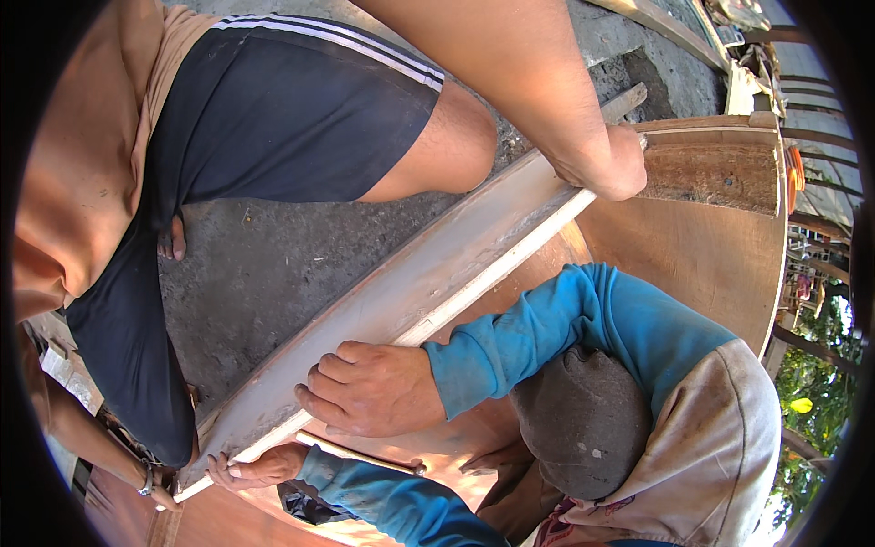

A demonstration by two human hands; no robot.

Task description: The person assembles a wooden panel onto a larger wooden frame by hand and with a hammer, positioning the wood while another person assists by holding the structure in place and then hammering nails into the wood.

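Note:
A long wooden plank [428,273] with a greyish face and a pale edge slants across the middle. My left hand [609,166] comes down from the top edge, its fingers closed around the plank's upper right end. At the lower left, my right hand [162,492], with a band on its wrist, grips the other end; its fingers are partly hidden. A co-worker in blue sleeves and a dark cap leans in opposite. One of their hands [378,390] lies closed over the plank's edge, and the other [260,465] pinches it near my right hand.
Under the plank is a large curved wooden panel [693,246] with a thick wooden strip [715,173] along its top edge. My bent legs in dark shorts [301,109] are over the grey concrete floor [255,283]. Loose timber [670,27] lies at the upper right.

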